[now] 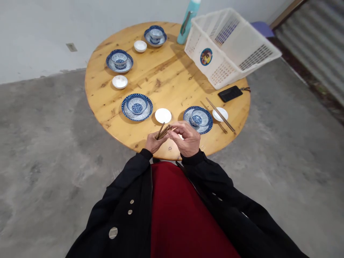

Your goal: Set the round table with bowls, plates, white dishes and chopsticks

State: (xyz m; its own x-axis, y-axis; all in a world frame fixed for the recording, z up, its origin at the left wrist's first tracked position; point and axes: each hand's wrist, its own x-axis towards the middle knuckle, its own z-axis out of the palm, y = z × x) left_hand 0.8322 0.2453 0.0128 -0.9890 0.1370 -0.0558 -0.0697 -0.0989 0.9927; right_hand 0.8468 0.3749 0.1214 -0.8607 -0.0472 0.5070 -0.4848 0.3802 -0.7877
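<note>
A small bundle of brown chopsticks (pixel 162 133) is held in my left hand (pixel 152 143) over the near edge of the table. My right hand (pixel 188 139) is bent towards the bundle, thumb and fingertips pinched at the chopsticks' ends. Just beyond my hands lies a white saucer (pixel 163 115). To its left a blue-patterned plate (pixel 124 111) carries a matching bowl (pixel 137 105). Right of the saucer, another blue plate (pixel 208 125) with a bowl (pixel 198 118) is close to my right fingers. A pair of chopsticks (pixel 217 110) rests across a white saucer (pixel 225 114).
On the round wooden table (pixel 161 79), a large white plastic basket (pixel 217 70) occupies the far right. A turquoise bottle (pixel 185 27) stands beside it, and a black phone (pixel 230 94) lies in front. Two more plate-and-bowl sets (pixel 119 61) with saucers (pixel 120 82) sit at the left and back.
</note>
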